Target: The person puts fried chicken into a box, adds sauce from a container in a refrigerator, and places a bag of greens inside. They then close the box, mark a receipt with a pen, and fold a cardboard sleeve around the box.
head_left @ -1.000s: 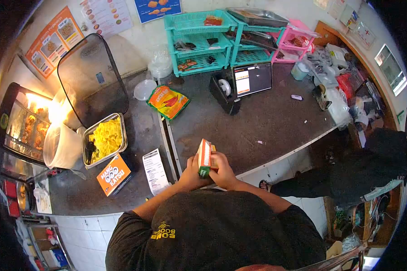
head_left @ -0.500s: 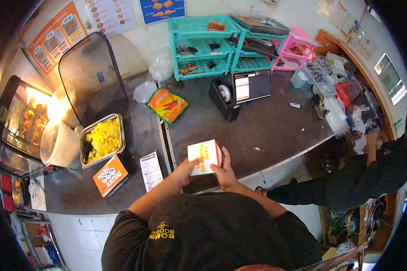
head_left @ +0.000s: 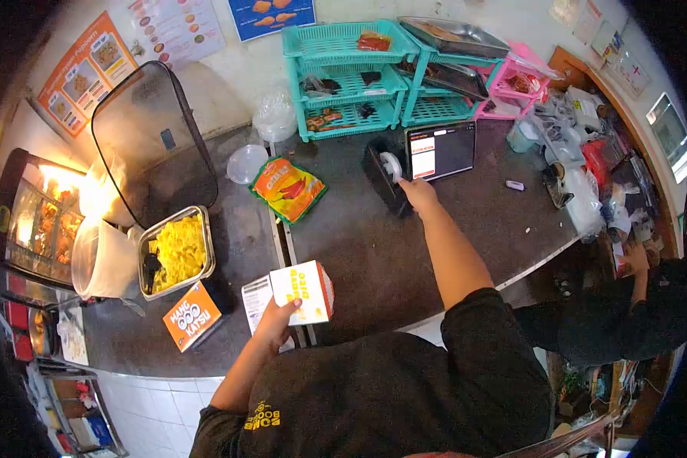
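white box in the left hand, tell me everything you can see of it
The white box is a small closed carton, cardboard by its look, with yellow-orange lettering on its broad face and an orange-red side panel. The left hand grips it from below, tilted, over the front edge of the dark counter, above a printed paper slip.

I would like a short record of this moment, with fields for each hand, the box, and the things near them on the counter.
left hand: grips the white food box from its lower left side
food box: white with orange print, closed, held above the counter edge
right hand: stretched forward, at the tape dispenser
near right hand: tablet, screen lit, standing
near left hand: paper receipt, orange box, metal tray of yellow food
other person: at the right edge, in dark clothes
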Available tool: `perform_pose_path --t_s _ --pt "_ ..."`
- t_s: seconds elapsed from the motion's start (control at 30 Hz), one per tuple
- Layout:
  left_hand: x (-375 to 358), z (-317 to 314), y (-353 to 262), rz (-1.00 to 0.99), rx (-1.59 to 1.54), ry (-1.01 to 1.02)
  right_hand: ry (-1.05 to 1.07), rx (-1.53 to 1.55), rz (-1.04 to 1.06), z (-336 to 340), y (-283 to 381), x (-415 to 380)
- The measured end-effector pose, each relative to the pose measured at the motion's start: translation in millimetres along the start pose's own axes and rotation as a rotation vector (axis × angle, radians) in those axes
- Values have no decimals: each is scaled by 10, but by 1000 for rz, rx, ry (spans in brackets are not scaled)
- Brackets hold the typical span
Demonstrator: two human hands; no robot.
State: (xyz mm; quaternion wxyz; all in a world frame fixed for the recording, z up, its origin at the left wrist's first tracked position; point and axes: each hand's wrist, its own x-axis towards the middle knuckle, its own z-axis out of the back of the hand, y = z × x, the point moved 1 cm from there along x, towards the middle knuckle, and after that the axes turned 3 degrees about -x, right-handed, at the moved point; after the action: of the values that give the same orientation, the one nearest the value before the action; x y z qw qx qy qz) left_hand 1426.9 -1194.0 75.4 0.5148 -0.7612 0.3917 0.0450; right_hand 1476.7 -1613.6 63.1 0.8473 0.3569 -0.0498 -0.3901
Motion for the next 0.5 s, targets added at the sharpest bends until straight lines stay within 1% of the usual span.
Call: perform_pose_path --t_s 0.03,0.07,0.17,0.2,0.3,0.33,0.43,0.5 --pt "17 -11 -12 -11 1 -25 73 110 -85 20 45 26" --pt "0 -8 1 -11 1 -55 118 169 -118 23 62 26" --pt "54 -40 -36 -4 -19 -10 243 345 -223 81 81 17" --pt "80 -79 -63 -8 22 -19 267 416 -225 100 94 9" --pt "196 -118 -29 -18 -22 -18 207 620 -235 158 58 -55" --pt "226 -147 -42 -37 -16 20 106 690 -197 124 18 -107" --pt "237 -242 -43 -6 -32 -10 42 928 -192 57 -48 -246" --pt "240 -260 -23 30 15 -32 -1 1032 -171 61 -50 -371"
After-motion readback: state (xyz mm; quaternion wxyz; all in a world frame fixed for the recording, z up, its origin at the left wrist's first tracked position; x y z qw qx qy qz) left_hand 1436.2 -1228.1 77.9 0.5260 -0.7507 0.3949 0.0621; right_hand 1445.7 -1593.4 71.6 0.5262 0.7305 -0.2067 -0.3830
